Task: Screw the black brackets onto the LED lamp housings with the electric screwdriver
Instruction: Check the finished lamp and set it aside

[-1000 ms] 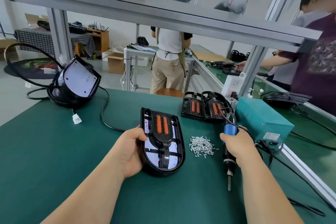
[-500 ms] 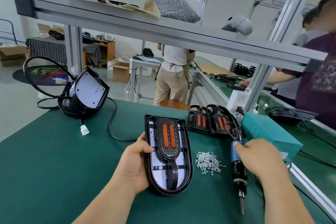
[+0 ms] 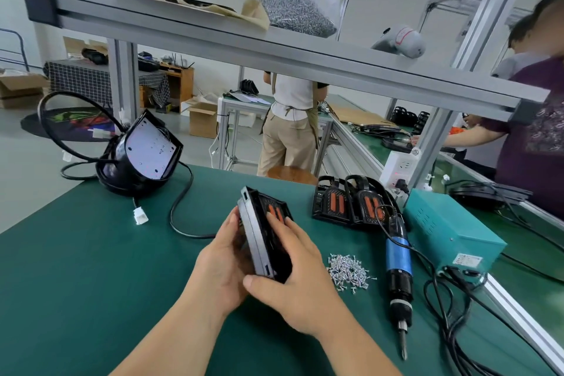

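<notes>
Centre frame: lamp housing (image 3: 258, 241) off the green table (image 3: 76, 268), tipped up on edge, held in both hands. Left hand (image 3: 221, 256) grips its left side, fingers curled behind. Right hand (image 3: 294, 278) lies on the black bracket (image 3: 280, 207) face, fingers spread, thumb hooked under the near end. Electric screwdriver (image 3: 396, 265) lies unheld at right, just beside a pile of screws (image 3: 348, 270). Two more housings (image 3: 345, 201) stand at centre right, near a teal box (image 3: 451, 232).
</notes>
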`<state>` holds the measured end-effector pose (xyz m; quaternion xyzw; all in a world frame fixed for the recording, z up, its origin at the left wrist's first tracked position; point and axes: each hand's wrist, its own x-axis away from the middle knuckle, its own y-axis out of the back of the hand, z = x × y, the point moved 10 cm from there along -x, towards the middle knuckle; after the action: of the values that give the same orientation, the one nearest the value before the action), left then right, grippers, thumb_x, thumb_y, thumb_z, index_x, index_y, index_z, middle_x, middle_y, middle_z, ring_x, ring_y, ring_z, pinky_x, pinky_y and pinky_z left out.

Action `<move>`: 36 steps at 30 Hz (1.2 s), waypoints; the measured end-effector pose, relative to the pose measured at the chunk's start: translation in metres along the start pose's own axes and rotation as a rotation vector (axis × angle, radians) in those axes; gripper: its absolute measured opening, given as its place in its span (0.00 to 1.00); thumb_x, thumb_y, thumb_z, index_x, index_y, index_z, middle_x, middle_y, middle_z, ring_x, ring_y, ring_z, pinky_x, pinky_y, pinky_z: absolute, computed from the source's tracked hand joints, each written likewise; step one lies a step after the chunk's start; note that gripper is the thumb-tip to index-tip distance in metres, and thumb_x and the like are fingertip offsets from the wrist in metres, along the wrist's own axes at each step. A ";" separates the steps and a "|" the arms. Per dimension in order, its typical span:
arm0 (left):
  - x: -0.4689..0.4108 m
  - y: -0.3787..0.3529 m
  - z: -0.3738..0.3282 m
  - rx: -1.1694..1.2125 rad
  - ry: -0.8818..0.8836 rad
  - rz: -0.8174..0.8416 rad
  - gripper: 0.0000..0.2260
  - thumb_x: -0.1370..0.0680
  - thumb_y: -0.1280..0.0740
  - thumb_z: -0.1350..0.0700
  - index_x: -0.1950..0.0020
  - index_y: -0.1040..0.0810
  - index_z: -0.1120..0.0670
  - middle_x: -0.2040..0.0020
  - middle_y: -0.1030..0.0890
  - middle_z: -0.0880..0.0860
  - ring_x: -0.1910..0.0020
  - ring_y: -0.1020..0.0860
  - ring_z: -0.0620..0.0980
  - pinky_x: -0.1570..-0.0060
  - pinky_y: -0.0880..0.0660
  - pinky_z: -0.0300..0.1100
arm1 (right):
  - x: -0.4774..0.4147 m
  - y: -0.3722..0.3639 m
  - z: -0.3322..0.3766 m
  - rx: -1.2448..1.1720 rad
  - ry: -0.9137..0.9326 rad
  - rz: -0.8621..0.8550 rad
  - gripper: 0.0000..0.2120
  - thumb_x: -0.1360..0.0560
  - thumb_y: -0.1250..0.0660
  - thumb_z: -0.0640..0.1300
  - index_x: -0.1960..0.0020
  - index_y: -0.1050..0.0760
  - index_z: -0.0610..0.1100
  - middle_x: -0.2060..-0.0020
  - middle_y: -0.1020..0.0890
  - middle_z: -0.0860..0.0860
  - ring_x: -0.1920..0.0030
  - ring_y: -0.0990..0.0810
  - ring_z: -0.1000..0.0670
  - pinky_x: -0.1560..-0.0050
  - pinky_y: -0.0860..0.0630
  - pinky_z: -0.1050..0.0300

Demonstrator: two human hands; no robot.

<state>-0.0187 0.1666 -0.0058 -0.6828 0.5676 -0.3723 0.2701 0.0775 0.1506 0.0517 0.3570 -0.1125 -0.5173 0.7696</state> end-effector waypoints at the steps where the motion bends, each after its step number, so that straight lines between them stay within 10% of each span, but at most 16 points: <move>1: -0.002 0.005 -0.005 -0.030 -0.053 -0.040 0.16 0.17 0.40 0.48 0.35 0.20 0.55 0.41 0.17 0.59 0.43 0.18 0.59 0.49 0.20 0.54 | 0.001 0.002 0.001 -0.104 0.013 -0.024 0.43 0.43 0.32 0.63 0.29 0.40 0.72 0.23 0.41 0.60 0.23 0.46 0.60 0.23 0.42 0.50; 7: 0.002 0.010 -0.037 -0.230 -0.321 -0.109 0.11 0.18 0.37 0.58 0.38 0.20 0.58 0.42 0.16 0.60 0.46 0.20 0.55 0.36 0.26 0.57 | 0.002 0.000 0.005 -0.664 0.057 0.006 0.31 0.38 0.27 0.45 0.34 0.23 0.57 0.41 0.17 0.57 0.42 0.20 0.60 0.45 0.25 0.66; 13: 0.003 0.004 -0.053 -0.400 -0.492 -0.092 0.09 0.20 0.34 0.61 0.41 0.20 0.57 0.53 0.15 0.51 0.58 0.17 0.42 0.57 0.21 0.32 | -0.001 -0.004 -0.004 -0.925 -0.055 0.039 0.27 0.38 0.29 0.48 0.38 0.19 0.54 0.43 0.16 0.48 0.45 0.18 0.50 0.46 0.23 0.57; 20: 0.001 0.006 -0.059 -0.509 -0.553 -0.128 0.08 0.20 0.33 0.62 0.42 0.19 0.56 0.53 0.19 0.55 0.61 0.20 0.42 0.58 0.22 0.31 | -0.001 -0.007 -0.016 -1.125 -0.175 0.116 0.16 0.34 0.29 0.46 0.46 0.15 0.47 0.54 0.15 0.43 0.59 0.16 0.46 0.57 0.21 0.53; 36: 0.009 0.000 -0.064 -0.596 -0.583 -0.083 0.11 0.21 0.32 0.64 0.47 0.18 0.48 0.57 0.15 0.45 0.58 0.18 0.39 0.54 0.22 0.31 | 0.003 -0.009 -0.029 -1.290 -0.344 0.124 0.30 0.37 0.28 0.46 0.37 0.22 0.37 0.46 0.17 0.34 0.54 0.18 0.39 0.50 0.21 0.45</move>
<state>-0.0701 0.1615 0.0327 -0.8301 0.5224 0.0065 0.1949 0.0878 0.1585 0.0246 -0.2691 0.0777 -0.4852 0.8283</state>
